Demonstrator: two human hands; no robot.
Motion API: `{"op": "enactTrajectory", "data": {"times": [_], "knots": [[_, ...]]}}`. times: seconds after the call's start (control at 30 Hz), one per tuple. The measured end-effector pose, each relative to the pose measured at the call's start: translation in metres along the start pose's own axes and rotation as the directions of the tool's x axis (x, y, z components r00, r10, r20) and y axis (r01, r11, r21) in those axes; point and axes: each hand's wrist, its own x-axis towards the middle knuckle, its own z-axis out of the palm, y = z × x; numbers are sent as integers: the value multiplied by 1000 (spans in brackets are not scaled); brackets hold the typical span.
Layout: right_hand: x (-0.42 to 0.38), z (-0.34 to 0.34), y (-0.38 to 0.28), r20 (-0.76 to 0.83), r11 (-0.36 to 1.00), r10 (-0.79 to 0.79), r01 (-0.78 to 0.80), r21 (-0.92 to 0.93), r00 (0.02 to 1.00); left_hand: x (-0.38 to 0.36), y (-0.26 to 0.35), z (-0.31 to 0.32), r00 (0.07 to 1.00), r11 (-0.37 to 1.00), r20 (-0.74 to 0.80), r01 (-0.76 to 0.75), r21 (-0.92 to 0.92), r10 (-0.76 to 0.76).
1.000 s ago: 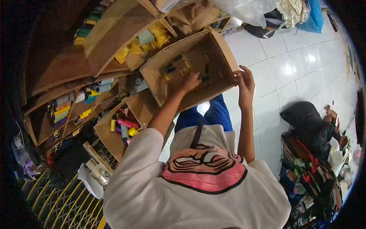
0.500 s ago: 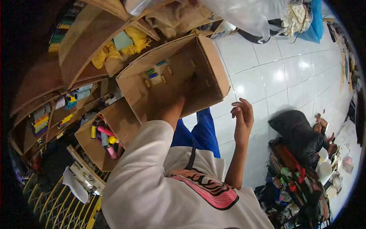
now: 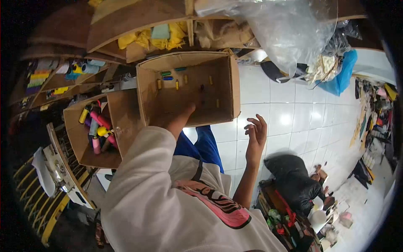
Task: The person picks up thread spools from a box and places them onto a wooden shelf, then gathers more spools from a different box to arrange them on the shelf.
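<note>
My left hand (image 3: 187, 111) reaches over the near wall into a cardboard box (image 3: 235, 88); its fingers are hard to make out in the shadow. Inside the box, several small thread spools lie spaced apart: a green spool (image 3: 166, 73), a blue spool (image 3: 167, 78), a yellow spool (image 3: 177, 84) and tan ones. My right hand (image 3: 257, 129) hangs in the air to the right of the box, fingers loosely bent and apart, holding nothing.
A second cardboard box (image 3: 126, 126) at left holds several larger thread cones (image 3: 100, 119). Wooden shelves (image 3: 138, 27) stand behind, with yellow cloth (image 3: 178, 35) and more thread. A black bag (image 3: 294, 178) sits on the tiled floor (image 3: 281, 113) at right, near a cluttered pile.
The view has turned, so the boxes and shelves look straighter and the box stands more level. My left hand is still in the box; my right hand is still raised beside it.
</note>
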Motion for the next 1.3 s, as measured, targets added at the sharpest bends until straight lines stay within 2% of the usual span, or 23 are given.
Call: {"op": "enactTrajectory", "data": {"times": [0.03,0.1,0.17,0.23,0.3,0.33,0.43,0.47,0.53,0.57,0.63,0.7,0.83,0.93,1.03,1.13,1.17,1.2,1.27,1.3], "knots": [[2,1,-3,44,1000,-10,11,-19,999,-5,1,-1,1000,998,-10,4,-63,-5],[6,8,-12,118,999,-22,27,-43,993,-16,4,0,994,997,-81,-72,7,72],[13,15,-18,205,998,-33,42,-40,978,-18,21,-7,954,931,-168,-187,312,248],[23,23,-18,295,986,-72,112,-121,953,-59,66,-11,868,794,-173,-324,514,466],[33,36,-15,382,976,-126,182,-115,915,-113,134,-13,893,894,-252,-272,357,372],[34,42,-24,433,983,-76,140,-120,898,-132,155,-10,906,932,-277,-246,267,319],[46,63,-32,542,958,-169,267,-106,823,-156,174,-17,884,950,-358,-243,195,299],[53,69,-29,586,945,-191,309,-107,787,-166,183,-19,891,960,-357,-264,97,281],[67,83,-27,665,915,-226,389,-105,712,-213,241,-21,908,950,-338,-297,-101,248],[65,94,-37,677,854,-338,515,-70,654,-230,261,-22,904,941,-337,-317,-119,262],[58,112,-62,739,785,-317,602,-148,594,-258,292,-27,897,922,-333,-355,-154,290],[55,126,-77,796,703,-313,690,-173,518,-276,307,-37,914,935,-295,-330,-134,280],[54,154,-85,845,644,-357,760,-86,398,-299,324,-52,926,908,-226,-352,-227,302],[45,167,-104,876,727,-242,676,-120,416,-308,328,-63,903,863,-220,-420,-280,368],[42,176,-118,894,736,-243,672,-83,376,-320,334,-70,912,879,-225,-396,-263,344],[44,186,-125,911,667,-307,745,0,275,-328,334,-73,905,882,-265,-398,-251,333],[48,192,-120,892,526,-417,847,80,175,-333,335,-77,914,888,-258,-379,-261,314],[46,197,-122,901,549,-397,832,79,176,-336,335,-80,923,894,-250,-358,-270,294],[41,205,-127,917,594,-355,801,71,182,-338,328,-89,895,870,-293,-414,-267,336],[38,208,-141,933,500,-311,866,-2,182,-343,329,-91,877,859,-326,-441,-259,352]]}}
